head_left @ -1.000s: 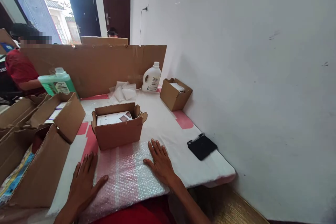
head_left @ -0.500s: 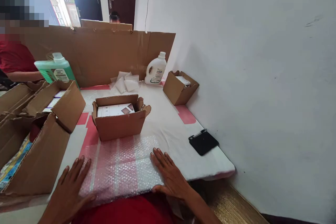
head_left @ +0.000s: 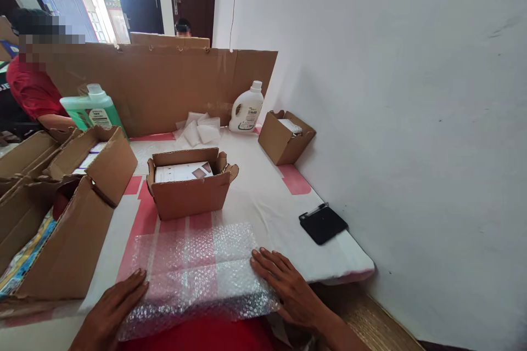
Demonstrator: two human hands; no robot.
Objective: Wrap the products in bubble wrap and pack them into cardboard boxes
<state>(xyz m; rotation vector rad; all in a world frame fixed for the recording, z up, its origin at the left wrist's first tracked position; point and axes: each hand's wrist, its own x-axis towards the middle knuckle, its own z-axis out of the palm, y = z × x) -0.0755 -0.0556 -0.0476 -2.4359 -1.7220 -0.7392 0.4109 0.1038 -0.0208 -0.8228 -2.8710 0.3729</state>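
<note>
A sheet of clear bubble wrap point(head_left: 193, 269) lies flat at the near edge of the table, overhanging toward my lap. My left hand point(head_left: 111, 312) rests on its left edge with fingers stretched out. On the sheet's right edge my right hand point(head_left: 288, 288) lies flat, fingers apart. Neither hand holds anything. Just beyond the wrap stands an open cardboard box point(head_left: 190, 189) with a white packet inside.
Large open cartons point(head_left: 61, 214) crowd the left side. A green bottle point(head_left: 93, 112), a white bottle point(head_left: 247, 109), white pads point(head_left: 200, 129) and a small box point(head_left: 284, 137) sit near a cardboard partition point(head_left: 164, 82). A black wallet-like item point(head_left: 323, 223) lies right. A person in red sits beyond.
Both hands have slid back toward me along the bubble wrap, and the sheet has shifted nearer the table's edge, away from the open box.
</note>
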